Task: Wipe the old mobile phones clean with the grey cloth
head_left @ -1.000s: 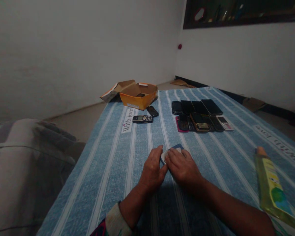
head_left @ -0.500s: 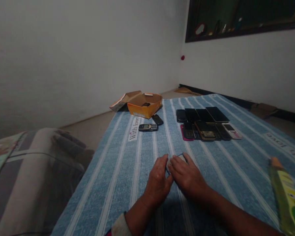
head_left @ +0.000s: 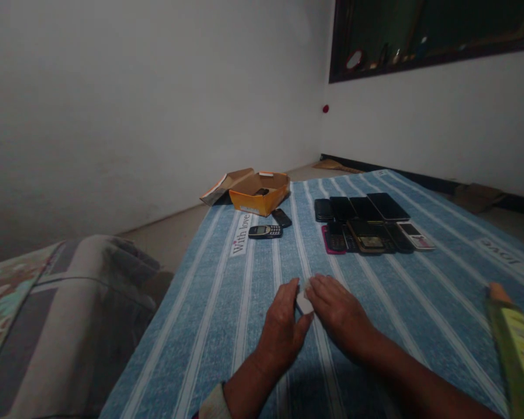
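My left hand [head_left: 283, 323] curls round the left side and near edge of a small flat pale object [head_left: 304, 302], shaped like a mobile phone, on the striped cloth. My right hand [head_left: 339, 311] lies over its right part with the fingers together and bent. A pale yellowish bit shows under the right fingertips; I cannot make out what it is. Much of the object is hidden. Beyond my hands lie a keypad phone [head_left: 265, 231] and a dark phone [head_left: 282, 217]. Two rows of phones and a pink-edged phone [head_left: 334, 237] lie to the right.
An open orange box [head_left: 259, 202] with dark things inside stands at the far left of the blue striped cloth [head_left: 209, 302]. A bottle of yellow-green liquid [head_left: 513, 349] is at the right edge. Draped grey fabric [head_left: 82, 314] lies left.
My right hand has shifted right on the pale object, baring more of its near part between my hands. The left hand keeps its hold. The view has tilted slightly.
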A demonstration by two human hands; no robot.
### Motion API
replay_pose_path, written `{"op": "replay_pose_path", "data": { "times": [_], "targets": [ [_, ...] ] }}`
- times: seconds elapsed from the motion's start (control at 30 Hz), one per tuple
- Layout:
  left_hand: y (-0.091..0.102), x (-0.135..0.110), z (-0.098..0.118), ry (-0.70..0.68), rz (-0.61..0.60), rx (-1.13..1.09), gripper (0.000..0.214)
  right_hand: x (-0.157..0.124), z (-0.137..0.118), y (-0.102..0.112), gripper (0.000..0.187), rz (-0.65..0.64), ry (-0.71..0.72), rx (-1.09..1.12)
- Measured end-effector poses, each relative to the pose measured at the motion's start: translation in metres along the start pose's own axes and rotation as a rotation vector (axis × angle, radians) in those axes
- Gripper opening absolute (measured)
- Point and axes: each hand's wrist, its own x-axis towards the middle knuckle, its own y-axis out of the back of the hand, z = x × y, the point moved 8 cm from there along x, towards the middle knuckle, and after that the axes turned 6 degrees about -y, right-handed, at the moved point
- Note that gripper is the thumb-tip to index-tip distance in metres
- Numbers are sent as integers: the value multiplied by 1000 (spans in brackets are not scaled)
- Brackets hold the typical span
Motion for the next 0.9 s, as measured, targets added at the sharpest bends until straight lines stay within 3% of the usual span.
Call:
{"op": "replay_pose_path", "data": {
  "times": [0.13,0.33,0.53,0.63,0.9],
  "targets": [
    [-2,-1,-1,17,-19,9,61,-5,13,4,32,31,-68,-75],
    [-4,-2,-5,10,-44,-2,55,-10,-18,0,32,61,77,6],
    [0,4,-5,38,-134,-56,60,-7,19,5,35,17,-70,-45],
    [1,5,-4,25,-133,-77,58,-9,26,7,36,15,-91,-38],
    [2,-3,-10,-77,-37,127,50,-10,-14,4,28,-1,74,56]
  ]
}}
